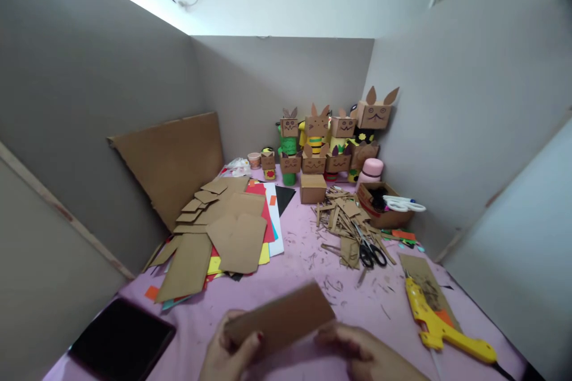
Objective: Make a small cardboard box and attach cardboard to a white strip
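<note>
A rectangular brown cardboard piece (pixel 283 315) is held tilted above the pink cloth at the near middle. My left hand (pixel 235 342) is closed around its left end, the thumb with a dark red nail lying on the near face. At the lower right corner of the piece, the curled fingers of my right hand (pixel 351 342) pinch its edge; they are slightly blurred. Beyond lie stacked cardboard sheets (pixel 239 238) on coloured paper, a pile of cardboard scraps (pixel 342 211) and black-handled scissors (pixel 372 253). A yellow glue gun (pixel 429 315) rests to the right of my right hand.
A dark tablet-like slab (pixel 123 339) lies at the near left. Cardboard animal figures (pixel 315 131) stand at the back, with a closed cardboard box (pixel 313 189) before them. White-handled scissors (pixel 402 204) rest on an open box (pixel 375 214). A large cardboard sheet (pixel 179 161) leans on the left partition.
</note>
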The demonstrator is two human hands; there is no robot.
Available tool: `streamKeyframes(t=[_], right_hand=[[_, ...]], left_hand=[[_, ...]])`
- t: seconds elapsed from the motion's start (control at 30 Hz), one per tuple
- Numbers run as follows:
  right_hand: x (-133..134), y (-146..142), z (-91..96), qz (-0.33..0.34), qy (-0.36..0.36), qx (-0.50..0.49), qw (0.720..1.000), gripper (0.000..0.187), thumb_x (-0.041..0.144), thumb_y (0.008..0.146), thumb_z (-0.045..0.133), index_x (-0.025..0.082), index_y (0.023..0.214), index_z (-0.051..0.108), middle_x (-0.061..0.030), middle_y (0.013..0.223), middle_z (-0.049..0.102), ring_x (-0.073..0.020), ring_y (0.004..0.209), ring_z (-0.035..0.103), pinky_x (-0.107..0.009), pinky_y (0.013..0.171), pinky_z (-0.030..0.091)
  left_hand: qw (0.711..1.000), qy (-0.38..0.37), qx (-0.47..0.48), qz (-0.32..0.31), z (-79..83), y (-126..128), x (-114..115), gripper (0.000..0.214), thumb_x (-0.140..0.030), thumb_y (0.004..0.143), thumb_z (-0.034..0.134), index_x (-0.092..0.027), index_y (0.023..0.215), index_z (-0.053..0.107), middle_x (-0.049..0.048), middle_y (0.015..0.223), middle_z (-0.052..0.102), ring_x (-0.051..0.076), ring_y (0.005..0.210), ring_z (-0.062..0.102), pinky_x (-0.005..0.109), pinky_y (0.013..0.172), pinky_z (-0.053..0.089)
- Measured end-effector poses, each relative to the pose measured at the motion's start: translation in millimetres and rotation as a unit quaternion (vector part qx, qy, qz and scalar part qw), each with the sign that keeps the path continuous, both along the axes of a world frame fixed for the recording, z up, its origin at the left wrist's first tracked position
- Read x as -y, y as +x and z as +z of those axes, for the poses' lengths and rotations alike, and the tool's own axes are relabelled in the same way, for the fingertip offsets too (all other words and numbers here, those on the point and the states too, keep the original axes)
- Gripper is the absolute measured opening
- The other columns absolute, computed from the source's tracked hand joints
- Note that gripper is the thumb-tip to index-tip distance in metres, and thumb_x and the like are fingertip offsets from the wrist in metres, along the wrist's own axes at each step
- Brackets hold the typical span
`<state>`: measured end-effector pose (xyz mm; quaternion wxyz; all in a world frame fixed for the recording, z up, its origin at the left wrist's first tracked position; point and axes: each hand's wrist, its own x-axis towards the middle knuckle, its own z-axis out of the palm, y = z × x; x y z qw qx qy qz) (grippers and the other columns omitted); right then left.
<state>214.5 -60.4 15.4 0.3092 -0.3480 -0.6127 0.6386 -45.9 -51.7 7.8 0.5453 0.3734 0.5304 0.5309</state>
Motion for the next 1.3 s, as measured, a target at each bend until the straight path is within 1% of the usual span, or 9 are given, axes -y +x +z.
streamKeyframes(t=[0.1,0.2,0.27,0.43,0.6,0.77,0.93,1.07,1.3], right_hand=[[-32.0,1.5,-3.9,-0.065,0.145,0.117,0.98,0.038,0.032,0.073,0.066,0.025,0.11,0.07,-0.0101,0.125,0.065,-0.0306,0.119,0.056,-0.045,0.101,0.041],[-54.8,-6.0,-18.6,-0.231,0.191,0.144,0.943,0.051,0.033,0.091,0.039,0.017,0.14,0.041,-0.0159,0.151,0.032,-0.0292,0.141,0.023,-0.057,0.113,0.008],[-53.2,-19.0,-29.7,-0.221,0.213,0.145,0.94,0.054,0.034,0.091,0.045,0.023,0.143,0.036,-0.0099,0.153,0.029,-0.0244,0.142,0.023,-0.049,0.115,0.015],[-40.8,-36.9,-41.8,0.054,0.256,0.146,0.954,0.033,0.035,0.08,0.065,0.048,0.11,0.064,0.0081,0.119,0.068,-0.0186,0.107,0.065,-0.036,0.103,0.042],[-70.8,-6.8,-25.8,-0.165,0.231,0.174,0.943,0.051,0.046,0.083,0.058,0.024,0.129,0.056,-0.0103,0.146,0.042,-0.0317,0.141,0.024,-0.054,0.115,0.002],[-50.9,-32.7,-29.1,-0.26,0.151,0.11,0.947,0.066,0.056,0.094,0.023,0.017,0.147,0.024,-0.0166,0.146,0.042,-0.0239,0.131,0.045,-0.045,0.105,0.039],[-18.4,-44.6,-38.2,-0.392,0.043,0.009,0.919,0.068,0.072,0.077,0.047,0.019,0.116,0.064,-0.014,0.129,0.06,-0.0302,0.128,0.046,-0.042,0.108,0.034],[-12.9,-40.7,-38.6,-0.405,0.024,-0.008,0.914,0.061,0.07,0.078,0.046,0.02,0.106,0.067,-0.0115,0.118,0.067,-0.0295,0.118,0.053,-0.04,0.104,0.037],[-10.4,-55.4,-29.4,-0.435,0.061,0.001,0.899,0.041,0.055,0.085,0.045,0.021,0.086,0.068,-0.0067,0.099,0.07,-0.0253,0.098,0.06,-0.032,0.087,0.044]], left_hand=[[0.988,-0.051,0.114,0.092,16.0,-12.8,-11.5,0.051,-0.04,0.053,0.084,-0.022,0.093,0.058,-0.0012,0.083,0.071,0.02,0.08,0.065,0.025,0.065,0.052],[0.98,-0.059,0.139,0.132,19.6,-23.1,-16.8,0.052,-0.033,0.054,0.084,-0.022,0.099,0.061,-0.0004,0.09,0.072,0.021,0.085,0.067,0.023,0.065,0.054],[0.977,-0.067,0.134,0.151,17.1,-27.3,-17.4,0.047,-0.026,0.059,0.08,-0.024,0.102,0.062,-0.0005,0.092,0.073,0.02,0.083,0.068,0.023,0.063,0.055],[0.971,-0.097,0.14,0.168,13.0,-32.4,-19.1,0.041,-0.016,0.068,0.07,-0.029,0.105,0.061,-0.0009,0.098,0.073,0.02,0.082,0.069,0.025,0.059,0.057],[0.975,-0.102,0.152,0.124,6.2,-29.1,-21.4,0.048,-0.027,0.059,0.079,-0.026,0.104,0.061,0.0018,0.098,0.073,0.026,0.091,0.067,0.031,0.064,0.057],[0.993,-0.043,0.101,0.044,-5.6,-5.3,-17.0,0.053,-0.043,0.059,0.079,-0.022,0.102,0.058,0.005,0.094,0.071,0.027,0.086,0.066,0.036,0.069,0.055],[0.993,0.073,-0.066,-0.063,-13.0,9.7,-11.5,0.045,-0.042,0.064,0.076,-0.02,0.099,0.058,0.0078,0.099,0.067,0.026,0.102,0.059,0.033,0.091,0.045],[0.995,0.063,-0.075,-0.035,-21.3,18.1,-5.4,0.059,-0.052,0.074,0.064,-0.022,0.121,0.046,0.0118,0.125,0.058,0.027,0.12,0.05,0.039,0.104,0.034],[0.991,0.064,-0.111,-0.021,-12.6,36.1,-4.8,0.043,-0.058,0.086,0.04,-0.021,0.101,0.055,0.0106,0.118,0.059,0.027,0.121,0.045,0.043,0.109,0.028]])
